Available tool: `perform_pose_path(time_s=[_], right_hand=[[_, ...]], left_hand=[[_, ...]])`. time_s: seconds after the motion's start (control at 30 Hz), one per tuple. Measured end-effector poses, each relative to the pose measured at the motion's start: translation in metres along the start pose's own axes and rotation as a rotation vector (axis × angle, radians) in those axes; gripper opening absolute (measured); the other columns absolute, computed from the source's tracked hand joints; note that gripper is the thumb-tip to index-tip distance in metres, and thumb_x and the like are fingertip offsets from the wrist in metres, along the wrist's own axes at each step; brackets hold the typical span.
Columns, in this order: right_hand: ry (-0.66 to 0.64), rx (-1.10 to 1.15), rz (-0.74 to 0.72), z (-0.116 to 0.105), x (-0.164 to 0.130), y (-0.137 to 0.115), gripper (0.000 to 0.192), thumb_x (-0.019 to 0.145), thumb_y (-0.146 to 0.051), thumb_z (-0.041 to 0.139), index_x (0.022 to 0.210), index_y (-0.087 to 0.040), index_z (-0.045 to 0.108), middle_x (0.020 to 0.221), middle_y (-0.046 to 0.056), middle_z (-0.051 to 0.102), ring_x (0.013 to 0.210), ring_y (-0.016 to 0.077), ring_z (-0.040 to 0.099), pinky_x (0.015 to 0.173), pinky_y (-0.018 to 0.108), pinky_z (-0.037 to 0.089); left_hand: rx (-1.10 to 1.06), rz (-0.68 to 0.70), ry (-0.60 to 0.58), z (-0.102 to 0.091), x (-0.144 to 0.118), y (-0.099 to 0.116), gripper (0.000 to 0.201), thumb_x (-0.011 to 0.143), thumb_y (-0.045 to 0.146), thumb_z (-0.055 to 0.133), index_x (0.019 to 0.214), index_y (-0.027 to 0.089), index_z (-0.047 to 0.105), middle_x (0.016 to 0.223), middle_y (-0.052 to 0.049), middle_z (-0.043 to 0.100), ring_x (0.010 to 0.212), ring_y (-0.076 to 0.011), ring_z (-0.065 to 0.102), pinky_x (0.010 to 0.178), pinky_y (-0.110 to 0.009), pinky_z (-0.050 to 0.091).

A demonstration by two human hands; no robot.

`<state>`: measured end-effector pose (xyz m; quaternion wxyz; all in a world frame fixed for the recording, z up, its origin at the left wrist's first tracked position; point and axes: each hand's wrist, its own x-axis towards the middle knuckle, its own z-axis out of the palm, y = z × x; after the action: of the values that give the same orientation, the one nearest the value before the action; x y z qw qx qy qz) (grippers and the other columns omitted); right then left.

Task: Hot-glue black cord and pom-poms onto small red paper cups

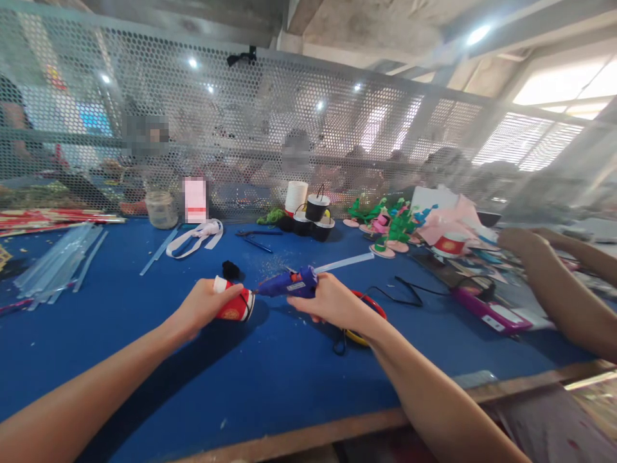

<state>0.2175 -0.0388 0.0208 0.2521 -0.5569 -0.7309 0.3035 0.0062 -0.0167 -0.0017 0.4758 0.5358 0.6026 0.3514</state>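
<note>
The left hand [205,305] grips a red cup [234,307] lying on its side on the blue table [270,379], fingers wrapped around it. The right hand [330,301] clasps a blue glue gun [289,283], nozzle at the cup's rim. A co-worker's arm [559,289] reaches in at far right.

Red paper cup [234,307] on its side; blue glue gun [289,283] nozzle seemingly touching it.
</note>
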Motion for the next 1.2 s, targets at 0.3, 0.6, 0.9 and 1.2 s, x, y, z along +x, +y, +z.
perform_pose_path(time_s=[0.3, 0.6, 0.9, 1.2], right_hand=[[-0.034, 0.037, -0.002, -0.004, -0.003, 0.001, 0.021, 0.068, -0.026, 0.054, 0.051, -0.016, 0.049, 0.036, -0.004, 0.046, 0.032, 0.0059, 0.043, 0.034, 0.016, 0.034], [-0.013, 0.1, 0.009, -0.012, -0.01, 0.001, 0.022, 0.067, -0.031, 0.056, 0.052, -0.017, 0.046, 0.037, -0.005, 0.045, 0.033, 0.0061, 0.042, 0.033, 0.016, 0.033], [0.039, 0.119, 0.0, -0.013, -0.012, -0.003, 0.021, 0.067, -0.029, 0.055, 0.052, -0.016, 0.05, 0.038, -0.005, 0.044, 0.033, 0.0057, 0.041, 0.034, 0.016, 0.033], [0.039, 0.103, -0.007, -0.013, -0.014, -0.002, 0.022, 0.067, -0.03, 0.055, 0.051, -0.017, 0.046, 0.038, -0.006, 0.043, 0.034, 0.0062, 0.042, 0.034, 0.016, 0.033]], left_hand=[[0.017, 0.056, -0.002, -0.001, -0.003, 0.0, 0.032, 0.055, 0.044, 0.065, 0.057, 0.012, 0.06, 0.048, 0.0, 0.057, 0.044, -0.0123, 0.048, 0.045, -0.023, 0.031], [-0.103, 0.154, -0.037, 0.003, -0.012, 0.006, 0.027, 0.057, 0.039, 0.067, 0.051, 0.013, 0.06, 0.047, 0.001, 0.058, 0.044, -0.0088, 0.047, 0.044, -0.02, 0.034], [-0.074, 0.217, -0.027, 0.002, -0.009, 0.0, 0.03, 0.06, 0.042, 0.065, 0.055, 0.012, 0.062, 0.049, 0.0, 0.059, 0.044, -0.0095, 0.048, 0.044, -0.02, 0.035], [-0.092, 0.202, -0.005, 0.003, -0.011, 0.003, 0.03, 0.059, 0.042, 0.065, 0.055, 0.012, 0.062, 0.05, 0.0, 0.059, 0.046, -0.0091, 0.05, 0.046, -0.02, 0.036]])
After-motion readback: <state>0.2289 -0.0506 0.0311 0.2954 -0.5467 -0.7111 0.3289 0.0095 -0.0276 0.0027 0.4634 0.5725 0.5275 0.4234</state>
